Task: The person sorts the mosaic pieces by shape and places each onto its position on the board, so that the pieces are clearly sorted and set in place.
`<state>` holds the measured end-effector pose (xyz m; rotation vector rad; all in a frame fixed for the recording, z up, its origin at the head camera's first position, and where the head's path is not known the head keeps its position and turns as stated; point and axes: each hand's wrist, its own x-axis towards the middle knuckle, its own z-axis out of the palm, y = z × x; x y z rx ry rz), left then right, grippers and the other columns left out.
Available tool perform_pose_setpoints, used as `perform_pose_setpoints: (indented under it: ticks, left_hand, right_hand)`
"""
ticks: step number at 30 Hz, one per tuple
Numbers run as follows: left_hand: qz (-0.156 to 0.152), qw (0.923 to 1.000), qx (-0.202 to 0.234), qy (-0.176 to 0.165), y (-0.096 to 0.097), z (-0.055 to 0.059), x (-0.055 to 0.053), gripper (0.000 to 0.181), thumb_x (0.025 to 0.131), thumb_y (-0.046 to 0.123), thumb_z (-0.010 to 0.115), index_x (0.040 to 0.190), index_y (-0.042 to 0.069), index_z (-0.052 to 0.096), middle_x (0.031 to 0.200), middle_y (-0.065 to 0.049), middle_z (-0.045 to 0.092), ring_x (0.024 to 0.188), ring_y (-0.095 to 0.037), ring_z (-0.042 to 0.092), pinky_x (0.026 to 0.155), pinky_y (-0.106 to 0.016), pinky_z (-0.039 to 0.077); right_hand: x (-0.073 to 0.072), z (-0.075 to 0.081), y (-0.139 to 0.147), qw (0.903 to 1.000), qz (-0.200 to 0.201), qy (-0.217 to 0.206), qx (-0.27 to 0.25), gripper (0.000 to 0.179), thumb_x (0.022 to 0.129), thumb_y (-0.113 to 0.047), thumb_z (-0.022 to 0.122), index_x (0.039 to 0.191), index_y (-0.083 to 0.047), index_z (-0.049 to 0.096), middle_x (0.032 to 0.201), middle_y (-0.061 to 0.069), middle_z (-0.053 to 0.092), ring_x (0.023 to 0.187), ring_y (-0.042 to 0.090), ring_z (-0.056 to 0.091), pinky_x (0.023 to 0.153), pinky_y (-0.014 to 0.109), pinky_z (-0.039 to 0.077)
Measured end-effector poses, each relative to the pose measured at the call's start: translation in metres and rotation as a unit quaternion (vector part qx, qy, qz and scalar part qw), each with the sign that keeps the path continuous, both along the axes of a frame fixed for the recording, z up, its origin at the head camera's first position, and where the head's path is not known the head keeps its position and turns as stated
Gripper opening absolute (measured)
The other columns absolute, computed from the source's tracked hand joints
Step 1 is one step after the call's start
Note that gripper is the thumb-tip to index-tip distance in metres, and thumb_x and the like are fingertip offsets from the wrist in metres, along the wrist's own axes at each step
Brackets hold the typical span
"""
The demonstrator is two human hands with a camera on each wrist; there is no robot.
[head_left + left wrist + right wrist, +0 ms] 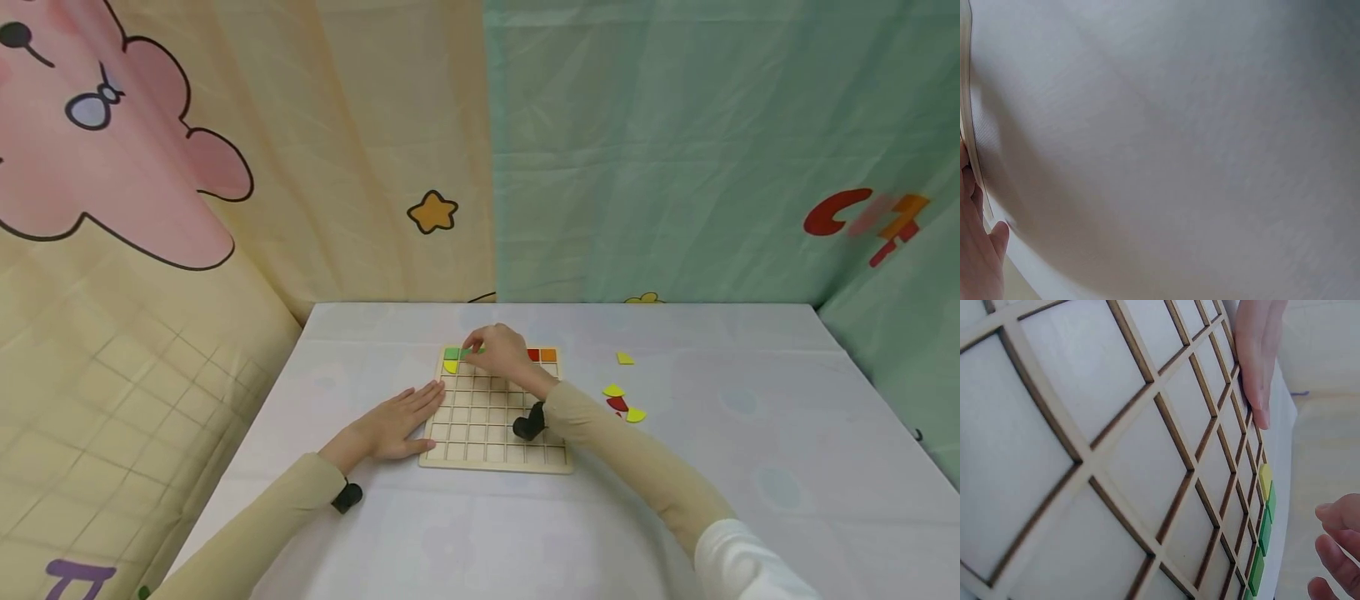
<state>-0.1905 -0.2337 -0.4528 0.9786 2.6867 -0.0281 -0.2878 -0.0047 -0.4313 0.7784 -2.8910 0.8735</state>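
A wooden grid board (486,433) lies on the table in the head view. My left hand (397,421) rests flat with spread fingers, touching the board's left edge. Over the board's far row reaches my right hand (501,348), its fingertips close to the green pieces. In the right wrist view the right fingers (1338,515) are bent, with gaps between them and no piece visible there. Green squares (1264,531) sit in the far row, and a yellow rounded piece (450,367) lies below the corner one. A red piece (533,355) and an orange square (548,355) occupy that row's right end.
Right of the board lie loose pieces: a yellow one (625,358) farther back, then a yellow (613,390), a red (617,404) and another yellow (636,415) close together. Patterned curtains (637,150) hang behind the white table (712,500).
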Motion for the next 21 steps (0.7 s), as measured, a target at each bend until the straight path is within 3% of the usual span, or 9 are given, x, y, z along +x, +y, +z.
perform_pose_setpoints:
  ticks: [7,14,21]
  left_hand:
    - [0.005,1.0000,-0.006,0.003,-0.001,-0.002,0.000,0.082,0.097,0.057,0.039,0.155,0.008,0.008,0.163,-0.006,0.003,0.151,-0.021,0.006,0.121,-0.045,0.017]
    - [0.006,1.0000,-0.001,0.002,-0.001,-0.002,-0.001,0.082,0.097,0.057,0.040,0.155,0.008,0.009,0.163,-0.007,0.005,0.151,-0.022,0.007,0.121,-0.046,0.017]
    - [0.002,1.0000,0.005,0.002,0.000,-0.001,0.000,0.082,0.097,0.056,0.040,0.155,0.006,0.011,0.163,-0.008,0.006,0.151,-0.023,0.008,0.121,-0.047,0.018]
  right_hand:
    - [0.002,0.005,0.013,0.9996,-0.022,0.011,-0.012,0.015,0.087,-0.024,0.071,0.099,-0.018,0.075,0.091,-0.002,0.072,0.089,0.020,0.063,0.058,0.024,0.046]
    - [0.008,0.002,0.030,0.9995,-0.027,0.015,-0.008,0.014,0.087,-0.023,0.070,0.099,-0.017,0.076,0.088,-0.001,0.072,0.081,0.019,0.061,0.046,0.021,0.035]
    - [0.013,0.002,0.050,0.9991,-0.036,0.016,-0.016,0.013,0.087,-0.021,0.069,0.097,-0.016,0.076,0.087,-0.001,0.071,0.078,0.016,0.061,0.053,0.021,0.043]
